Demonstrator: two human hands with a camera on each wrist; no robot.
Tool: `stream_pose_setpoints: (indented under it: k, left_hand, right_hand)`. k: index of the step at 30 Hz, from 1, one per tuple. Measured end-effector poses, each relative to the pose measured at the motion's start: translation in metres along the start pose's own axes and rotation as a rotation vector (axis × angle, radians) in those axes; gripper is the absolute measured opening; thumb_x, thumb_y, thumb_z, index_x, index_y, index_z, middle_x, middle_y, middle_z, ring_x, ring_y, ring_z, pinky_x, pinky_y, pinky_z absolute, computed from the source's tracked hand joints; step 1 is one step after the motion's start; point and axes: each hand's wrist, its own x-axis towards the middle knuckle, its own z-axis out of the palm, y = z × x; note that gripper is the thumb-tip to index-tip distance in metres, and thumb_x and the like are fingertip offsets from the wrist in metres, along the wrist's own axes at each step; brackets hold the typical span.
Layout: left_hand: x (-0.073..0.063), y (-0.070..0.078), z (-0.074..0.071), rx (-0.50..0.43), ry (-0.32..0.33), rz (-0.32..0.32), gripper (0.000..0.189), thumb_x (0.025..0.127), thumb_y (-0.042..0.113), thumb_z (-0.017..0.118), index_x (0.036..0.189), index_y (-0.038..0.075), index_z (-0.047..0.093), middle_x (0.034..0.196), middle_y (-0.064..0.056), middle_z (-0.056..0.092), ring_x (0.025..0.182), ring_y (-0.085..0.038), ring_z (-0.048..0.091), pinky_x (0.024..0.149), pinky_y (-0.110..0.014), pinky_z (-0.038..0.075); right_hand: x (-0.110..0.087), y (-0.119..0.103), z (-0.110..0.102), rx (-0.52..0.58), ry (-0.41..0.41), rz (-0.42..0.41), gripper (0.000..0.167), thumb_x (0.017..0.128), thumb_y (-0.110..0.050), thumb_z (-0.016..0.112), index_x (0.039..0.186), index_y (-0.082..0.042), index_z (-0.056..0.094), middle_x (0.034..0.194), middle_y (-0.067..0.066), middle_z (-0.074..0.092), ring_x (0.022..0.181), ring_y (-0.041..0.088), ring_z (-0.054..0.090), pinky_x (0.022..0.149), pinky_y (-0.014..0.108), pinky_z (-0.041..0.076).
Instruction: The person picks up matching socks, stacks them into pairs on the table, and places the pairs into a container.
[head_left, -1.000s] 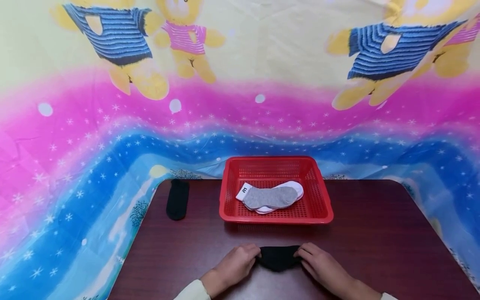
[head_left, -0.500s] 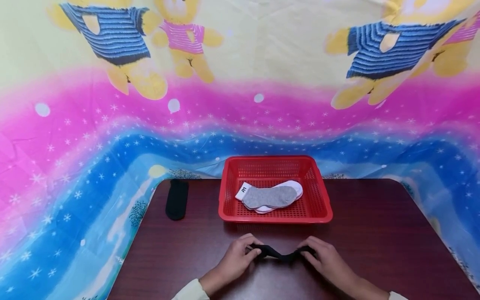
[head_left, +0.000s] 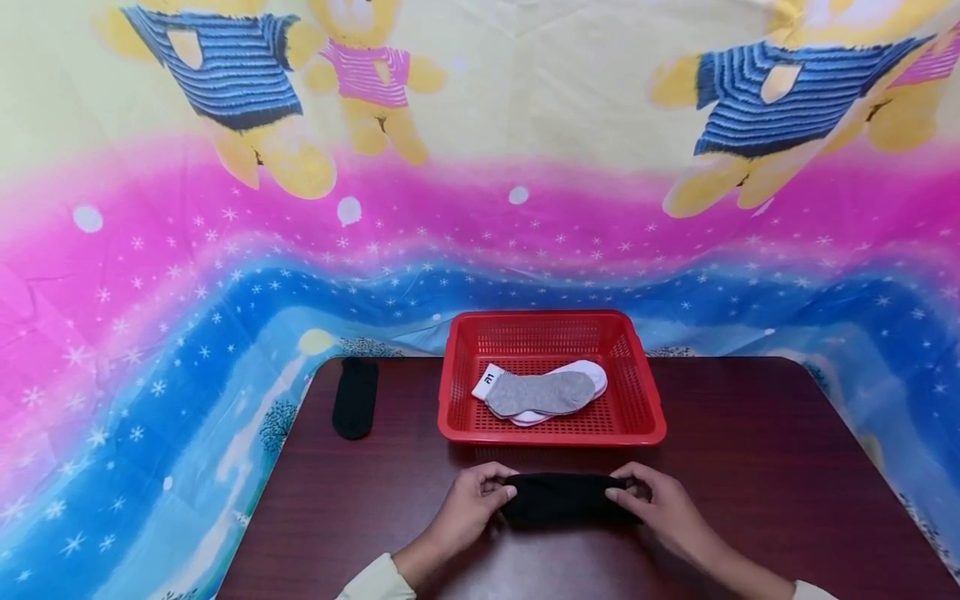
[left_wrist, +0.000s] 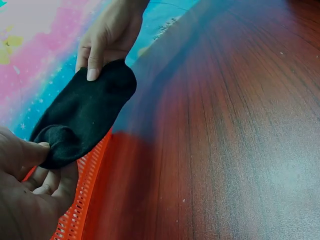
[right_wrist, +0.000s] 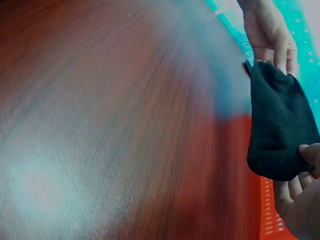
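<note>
A black sock (head_left: 561,498) is stretched flat between my two hands, over the near part of the table in the head view. My left hand (head_left: 468,504) pinches its left end, thumb in front and fingers behind. The right hand (head_left: 663,502) pinches the other end in the same way. In the left wrist view the sock (left_wrist: 87,112) spans from one hand to the other, with a folded bulge by the left thumb. The right wrist view shows the rounded end of the sock (right_wrist: 280,125) at the right thumb.
Just beyond the hands stands a red perforated basket (head_left: 551,438). Inside it lie grey socks (head_left: 542,393) with white cuffs, on top of white socks (head_left: 592,372). Another black sock (head_left: 355,400) lies at the table's (head_left: 765,467) back left. A printed cloth (head_left: 480,217) hangs behind.
The sock went from hanging slack and folded to twisted, and is now spread out wide with its flat side showing. Both hands have moved slightly away from the body and apart.
</note>
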Motion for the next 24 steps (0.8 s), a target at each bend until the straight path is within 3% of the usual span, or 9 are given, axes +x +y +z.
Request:
stream_pose_setpoints:
  k: [5, 10, 14, 20, 24]
  left_hand:
    - [0.002, 0.000, 0.001, -0.026, 0.016, -0.047, 0.019, 0.092, -0.002, 0.069, 0.110, -0.008, 0.071, 0.092, -0.015, 0.071, 0.074, -0.004, 0.060, 0.062, -0.020, 0.051]
    - [0.007, -0.003, 0.004, -0.054, 0.096, -0.075, 0.016, 0.087, -0.008, 0.070, 0.103, -0.011, 0.072, 0.085, -0.012, 0.069, 0.067, -0.005, 0.057, 0.058, -0.017, 0.048]
    - [0.011, -0.007, 0.007, -0.014, 0.147, -0.064, 0.015, 0.084, -0.011, 0.071, 0.098, -0.011, 0.073, 0.079, -0.014, 0.069, 0.064, -0.006, 0.055, 0.056, -0.017, 0.048]
    - [0.012, -0.012, 0.013, 0.042, 0.141, -0.110, 0.009, 0.085, -0.012, 0.069, 0.094, -0.011, 0.071, 0.074, -0.009, 0.067, 0.056, -0.008, 0.056, 0.053, -0.044, 0.058]
    - [0.011, -0.017, 0.016, 0.085, 0.126, -0.126, 0.007, 0.085, -0.012, 0.069, 0.092, -0.010, 0.068, 0.071, -0.008, 0.066, 0.051, -0.008, 0.057, 0.052, -0.043, 0.059]
  right_hand:
    - [0.005, 0.000, -0.003, 0.091, -0.048, 0.126, 0.025, 0.093, -0.019, 0.074, 0.110, -0.001, 0.068, 0.092, 0.005, 0.070, 0.077, 0.006, 0.062, 0.069, 0.023, 0.051]
    - [0.013, 0.006, -0.005, 0.134, -0.074, 0.228, 0.035, 0.094, -0.023, 0.075, 0.116, 0.002, 0.066, 0.099, 0.007, 0.072, 0.086, 0.012, 0.068, 0.073, 0.025, 0.053]
    - [0.020, 0.012, -0.007, 0.139, -0.080, 0.275, 0.037, 0.093, -0.025, 0.075, 0.116, 0.002, 0.066, 0.098, 0.005, 0.073, 0.087, 0.013, 0.067, 0.073, 0.025, 0.051]
    - [0.026, 0.020, -0.003, 0.098, -0.076, 0.237, 0.035, 0.093, -0.022, 0.075, 0.113, 0.004, 0.068, 0.096, 0.006, 0.075, 0.083, 0.008, 0.064, 0.073, 0.023, 0.050]
    - [0.031, 0.026, 0.002, 0.014, -0.039, 0.202, 0.032, 0.092, -0.021, 0.075, 0.111, 0.004, 0.070, 0.094, 0.006, 0.076, 0.083, 0.007, 0.065, 0.073, 0.022, 0.051]
